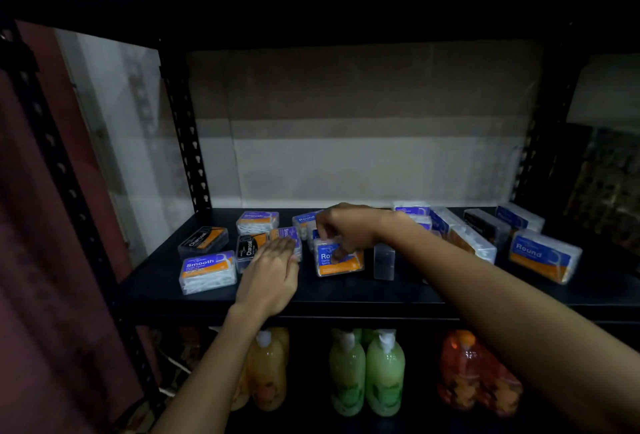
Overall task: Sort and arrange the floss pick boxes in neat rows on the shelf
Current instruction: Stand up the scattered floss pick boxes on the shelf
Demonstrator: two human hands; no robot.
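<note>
Head view, near to far. Below the shelf's front edge: green, orange and red pump bottles (384, 369) on the lower tier. On the black metal shelf (346, 295), near the front edge left of middle: left hand (273, 274), fingers straight and flat, pressing down on a clear plastic floss pick box with a purple "Smooth" label (289, 236) and touching a black "Charcoal" box (247, 248) beside it. Just right of that: right hand (349, 229), fingers curled, pinching a clear "Round" floss pick box with blue-and-orange label (337, 258) from above. Box directly under the fingers, long axis roughly parallel to the front edge, label facing forward and up, slightly tilted. Right hand plainly the nearer. Further right and toward the back edge: more boxes (540, 255) scattered at odd angles, unsorted.
</note>
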